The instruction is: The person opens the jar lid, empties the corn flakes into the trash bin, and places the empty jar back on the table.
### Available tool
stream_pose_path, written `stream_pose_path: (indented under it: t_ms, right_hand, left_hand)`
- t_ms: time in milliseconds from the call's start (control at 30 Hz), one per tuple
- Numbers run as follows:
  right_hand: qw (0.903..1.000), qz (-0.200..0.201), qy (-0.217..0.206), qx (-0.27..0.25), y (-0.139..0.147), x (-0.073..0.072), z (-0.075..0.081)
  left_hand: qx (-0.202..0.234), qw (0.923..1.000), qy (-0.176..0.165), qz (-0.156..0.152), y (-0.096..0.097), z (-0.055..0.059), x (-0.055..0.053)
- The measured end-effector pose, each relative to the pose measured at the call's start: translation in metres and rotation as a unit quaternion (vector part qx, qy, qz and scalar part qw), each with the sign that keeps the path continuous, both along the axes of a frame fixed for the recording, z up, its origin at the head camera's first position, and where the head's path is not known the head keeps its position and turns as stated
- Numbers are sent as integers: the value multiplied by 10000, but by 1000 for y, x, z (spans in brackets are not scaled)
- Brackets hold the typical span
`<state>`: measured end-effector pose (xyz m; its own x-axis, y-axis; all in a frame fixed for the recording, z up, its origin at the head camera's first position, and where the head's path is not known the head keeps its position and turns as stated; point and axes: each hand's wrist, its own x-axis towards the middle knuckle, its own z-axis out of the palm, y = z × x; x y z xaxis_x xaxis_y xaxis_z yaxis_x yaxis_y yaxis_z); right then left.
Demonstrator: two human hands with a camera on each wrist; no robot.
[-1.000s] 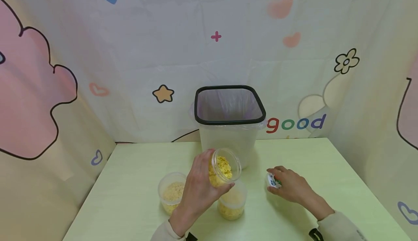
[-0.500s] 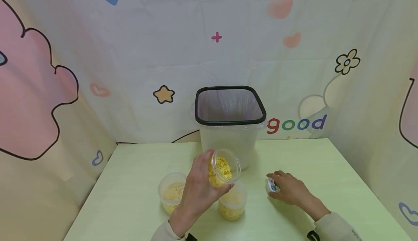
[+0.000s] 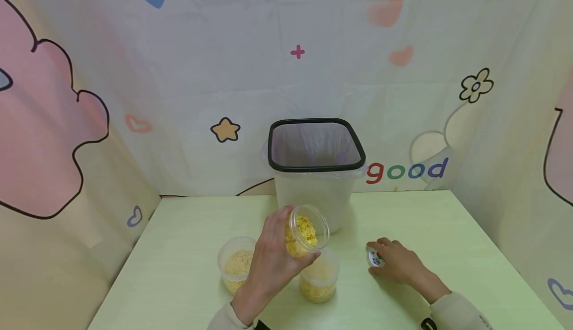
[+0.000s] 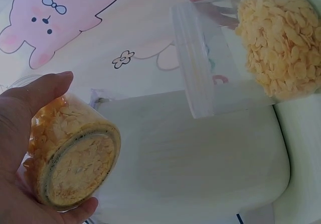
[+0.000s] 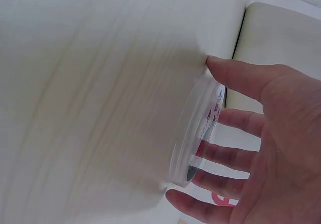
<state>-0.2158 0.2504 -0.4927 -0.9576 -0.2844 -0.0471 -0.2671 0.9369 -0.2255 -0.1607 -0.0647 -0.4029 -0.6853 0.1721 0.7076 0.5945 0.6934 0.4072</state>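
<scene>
My left hand (image 3: 274,250) grips a clear jar (image 3: 308,231) of yellow flakes from its left side. The jar is tilted with its uncovered mouth facing up and to the right, just in front of the bin. In the left wrist view the flakes (image 4: 80,158) show through the jar's base. My right hand (image 3: 399,261) is low over the table at right, fingers spread around a round clear lid (image 5: 193,133) with a coloured label. The lid lies at the tabletop, thumb tip and little fingertip just outside its edge, a gap between it and the palm.
A bin (image 3: 313,186) with a black rim and a bag liner stands at the back of the pale green table (image 3: 192,225). Two uncovered clear tubs of flakes, a left tub (image 3: 235,265) and a middle tub (image 3: 319,286), stand near the left hand. A printed cloth (image 3: 215,61) hangs behind.
My right hand has lowered the lid slightly toward me and down to the tabletop, and its fingers have spread. My left hand and the jar have stayed in place.
</scene>
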Motion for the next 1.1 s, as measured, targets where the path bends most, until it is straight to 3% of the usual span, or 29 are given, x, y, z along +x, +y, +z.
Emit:
stream_pose_path:
  t_ms: [233,533,733,1100]
  right_hand:
    - [10000,2,47,-55,0,4,3]
    - [9908,265,1328,-48,-6,12,20]
    - [9864,235,1628,66,-18,19,35]
    - [9758,335,2155,189,-30,31,59]
  left_hand:
    - [-14,10000,-13,10,-1,0,1]
    - [55,9998,94,168,-3,5,1]
    - [77,9998,-48,175,-6,9,1]
    - [6,9994,229,264,-14,14,-1]
